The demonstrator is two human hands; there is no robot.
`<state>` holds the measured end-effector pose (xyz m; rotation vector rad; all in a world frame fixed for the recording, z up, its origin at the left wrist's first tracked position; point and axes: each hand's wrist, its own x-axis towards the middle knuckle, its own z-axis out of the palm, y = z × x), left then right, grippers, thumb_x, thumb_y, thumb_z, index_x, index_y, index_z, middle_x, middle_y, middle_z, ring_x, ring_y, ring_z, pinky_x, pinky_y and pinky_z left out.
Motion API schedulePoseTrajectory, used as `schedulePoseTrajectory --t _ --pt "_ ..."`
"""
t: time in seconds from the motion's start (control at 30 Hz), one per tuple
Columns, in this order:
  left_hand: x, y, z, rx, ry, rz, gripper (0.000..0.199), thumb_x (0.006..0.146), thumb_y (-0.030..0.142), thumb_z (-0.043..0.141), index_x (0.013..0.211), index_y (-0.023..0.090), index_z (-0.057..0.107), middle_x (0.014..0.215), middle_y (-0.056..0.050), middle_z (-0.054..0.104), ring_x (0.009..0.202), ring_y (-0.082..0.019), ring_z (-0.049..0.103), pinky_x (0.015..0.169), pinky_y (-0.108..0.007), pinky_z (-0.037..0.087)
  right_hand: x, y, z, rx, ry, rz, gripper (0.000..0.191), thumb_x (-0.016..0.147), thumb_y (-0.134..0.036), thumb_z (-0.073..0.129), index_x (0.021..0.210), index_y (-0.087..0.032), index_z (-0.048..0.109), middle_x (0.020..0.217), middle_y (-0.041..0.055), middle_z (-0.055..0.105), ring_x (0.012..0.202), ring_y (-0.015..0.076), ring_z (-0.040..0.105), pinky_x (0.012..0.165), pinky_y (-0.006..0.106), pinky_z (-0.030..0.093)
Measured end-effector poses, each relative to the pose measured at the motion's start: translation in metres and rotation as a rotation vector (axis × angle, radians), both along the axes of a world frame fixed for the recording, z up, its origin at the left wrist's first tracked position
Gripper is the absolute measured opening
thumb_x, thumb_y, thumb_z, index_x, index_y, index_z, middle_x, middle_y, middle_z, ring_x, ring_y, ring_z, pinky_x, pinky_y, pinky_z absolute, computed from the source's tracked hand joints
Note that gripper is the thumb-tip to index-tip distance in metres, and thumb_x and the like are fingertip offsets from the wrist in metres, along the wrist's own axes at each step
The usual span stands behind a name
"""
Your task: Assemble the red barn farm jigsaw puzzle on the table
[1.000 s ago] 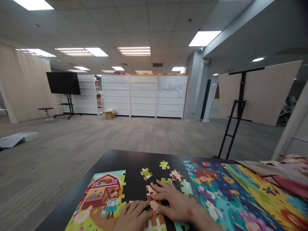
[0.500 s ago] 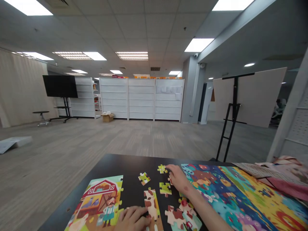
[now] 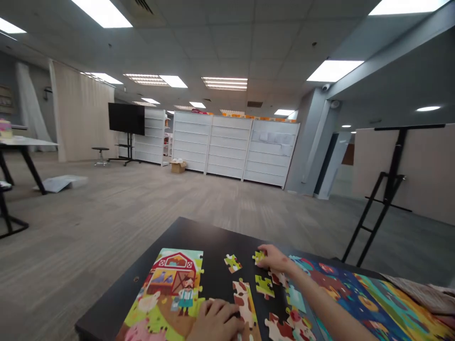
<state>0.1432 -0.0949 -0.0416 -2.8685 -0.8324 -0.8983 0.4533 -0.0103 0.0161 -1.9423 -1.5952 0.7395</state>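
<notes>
My right hand point(image 3: 273, 258) reaches across from the right, its fingers closed on a small green puzzle piece point(image 3: 258, 257) near the table's far edge. My left hand point(image 3: 216, 321) lies flat, fingers apart, between the joined farm picture point(image 3: 174, 279) and a brown-and-white cow strip point(image 3: 243, 300). Beyond the strip sits a loose green and white piece point(image 3: 232, 263). Another green piece point(image 3: 265, 286) is just nearer than my right hand. Several joined cow pieces point(image 3: 280, 327) lie at the bottom, left of my right forearm.
The black table point(image 3: 170, 239) carries a colourful blue and yellow picture point(image 3: 355, 298) on the right, with a folded cloth point(image 3: 419, 293) beyond it. An easel point(image 3: 386, 189) stands behind on the right. Across the floor are a screen point(image 3: 126, 119) and white shelves point(image 3: 229, 147).
The view has turned left and tilted, so the table appears shifted right and a white side table shows at the left. My right hand remains at the small green piece.
</notes>
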Motion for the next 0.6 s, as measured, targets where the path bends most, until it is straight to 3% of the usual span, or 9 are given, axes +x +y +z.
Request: schedulePoseTrajectory --t 0.23,0.4,0.6 --pt "0.001 0.012 -0.006 -0.004 0.043 -0.08 0.009 0.097 0.033 0.067 0.106 0.032 0.067 0.119 0.008 0.072 0.101 -0.019 0.063 0.081 -0.031 0.038 -0.043 -0.02 0.005 0.006 0.45 -0.02 0.027 0.091 -0.042 0.064 0.078 -0.019 0.057 0.067 -0.0033 0.063 0.06 0.011 0.063 0.062 0.024 0.053" --pt "0.0 0.011 -0.001 -0.029 0.055 -0.096 0.011 0.095 0.036 0.07 0.105 0.032 0.069 0.118 0.006 0.072 0.101 -0.019 0.062 0.081 -0.031 0.038 -0.087 -0.018 -0.002 -0.041 0.647 -0.006 0.026 0.084 -0.039 0.072 0.078 -0.02 0.056 0.067 -0.0018 0.066 0.059 0.0126 0.067 0.056 0.022 0.051" --pt "0.007 0.008 -0.017 0.031 -0.046 0.01 0.007 0.095 0.038 0.069 0.102 0.035 0.07 0.116 0.013 0.073 0.098 -0.017 0.063 0.081 -0.032 0.039 -0.12 0.018 -0.011 -0.018 0.714 -0.088 0.019 0.097 -0.032 0.062 0.091 -0.015 0.062 0.079 -0.0013 0.067 0.066 0.0118 0.067 0.062 0.025 0.055"
